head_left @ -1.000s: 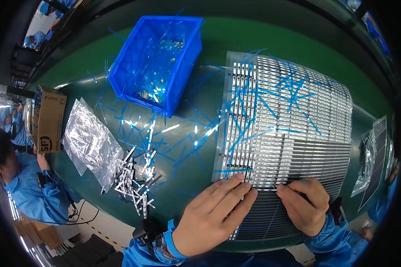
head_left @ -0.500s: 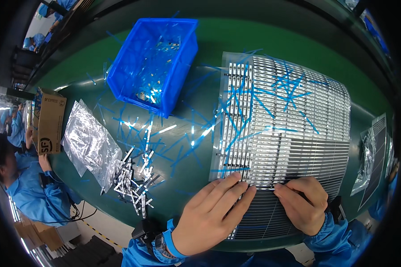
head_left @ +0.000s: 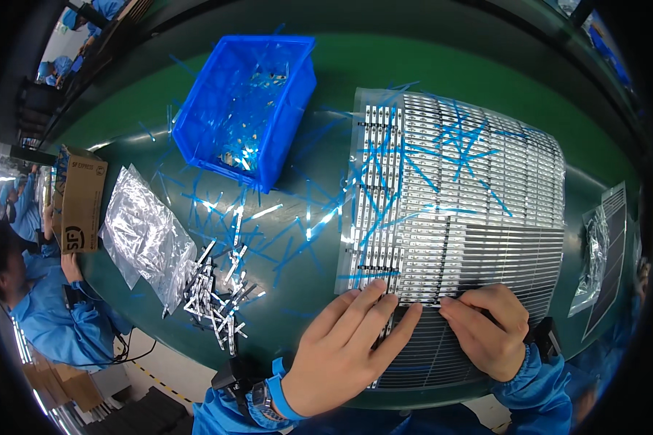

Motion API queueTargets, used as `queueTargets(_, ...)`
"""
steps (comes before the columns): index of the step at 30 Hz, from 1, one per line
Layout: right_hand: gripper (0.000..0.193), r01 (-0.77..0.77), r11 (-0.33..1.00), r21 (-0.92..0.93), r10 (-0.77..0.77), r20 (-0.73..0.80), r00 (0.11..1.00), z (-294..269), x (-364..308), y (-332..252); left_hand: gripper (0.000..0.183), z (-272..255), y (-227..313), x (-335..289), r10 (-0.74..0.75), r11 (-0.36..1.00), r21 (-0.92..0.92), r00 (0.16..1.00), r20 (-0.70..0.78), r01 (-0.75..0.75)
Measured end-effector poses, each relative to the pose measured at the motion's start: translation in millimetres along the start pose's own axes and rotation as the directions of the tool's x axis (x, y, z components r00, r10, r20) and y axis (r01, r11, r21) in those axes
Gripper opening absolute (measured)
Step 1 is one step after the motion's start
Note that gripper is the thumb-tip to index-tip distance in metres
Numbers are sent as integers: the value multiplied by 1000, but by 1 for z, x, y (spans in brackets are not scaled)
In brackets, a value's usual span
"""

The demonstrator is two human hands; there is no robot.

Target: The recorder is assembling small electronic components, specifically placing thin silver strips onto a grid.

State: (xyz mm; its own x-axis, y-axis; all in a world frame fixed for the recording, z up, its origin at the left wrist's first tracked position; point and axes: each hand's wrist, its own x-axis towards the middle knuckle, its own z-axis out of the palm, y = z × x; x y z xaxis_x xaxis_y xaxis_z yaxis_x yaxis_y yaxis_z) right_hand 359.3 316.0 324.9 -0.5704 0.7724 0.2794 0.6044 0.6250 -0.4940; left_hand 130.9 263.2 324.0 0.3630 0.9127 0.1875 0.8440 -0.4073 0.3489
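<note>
A large sheet [head_left: 515,177] lies on the table, covered with rows of short white strips that carry small dark marks. Its lower part shows bare dark lines [head_left: 421,355]. My left hand [head_left: 341,348] rests on its left side, fingers stretched out, the fingertips beside the lowest white row. Thumb and forefinger of my right hand [head_left: 490,330] are pinched together at the right end of a white strip [head_left: 419,304] in that row. The strip lies on the sheet between my two hands. Thin blue film strips [head_left: 461,148] are scattered over the sheet's upper part.
A blue bin [head_left: 276,123] with bits of film stands at the back. Left of the sheet lie a pile of loose white strips [head_left: 214,301], a clear plastic bag [head_left: 145,225] and a cardboard box [head_left: 80,199]. Another wrapped sheet [head_left: 606,254] lies far right. A co-worker [head_left: 58,304] sits left.
The view has shifted slightly, so the table things sit a little differently. Both hands keep nearly the same place on the sheet, with the right fingers still at the strip's end.
</note>
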Motion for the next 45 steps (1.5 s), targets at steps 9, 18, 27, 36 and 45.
queueTargets(9,25,-43,992,115,48,-34,998,-1,3,6,47,1,1,3,-2,1000,-13,1000,-4,2)
queueTargets(18,19,-326,870,370,341,28,940,-5,12,6,52,-2,-2,1,12,998,-63,999,53,-9)
queueTargets(27,23,-312,879,361,323,31,946,0,12,8,48,-5,2,2,-21,991,-129,998,58,28)
queueTargets(36,25,-377,832,408,362,116,925,-5,17,13,47,-7,2,6,-28,987,-154,994,108,45)
queueTargets(45,25,-347,829,439,325,127,937,-5,13,13,47,-7,1,7,-25,988,-151,991,131,45)
